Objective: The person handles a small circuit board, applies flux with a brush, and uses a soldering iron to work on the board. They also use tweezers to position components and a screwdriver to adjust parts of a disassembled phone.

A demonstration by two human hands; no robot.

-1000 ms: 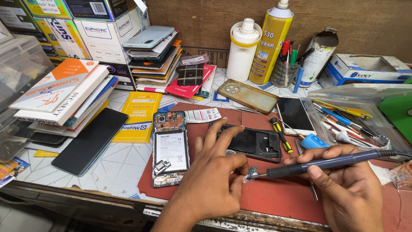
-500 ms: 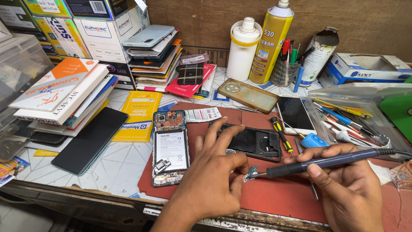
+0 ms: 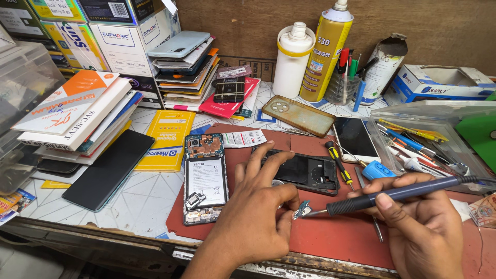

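Head view: tiny circuit board (image 3: pixel 302 210) between both hands (soldering-iron tip touching).

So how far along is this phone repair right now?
Done: the opened phone lies with its back off, battery and boards bared, and the black back cover sits beside it. In hand: the left hand pins a small circuit board on the red mat while the right hand touches the soldering iron to it. Left: the board is not yet refitted and the phone is open.
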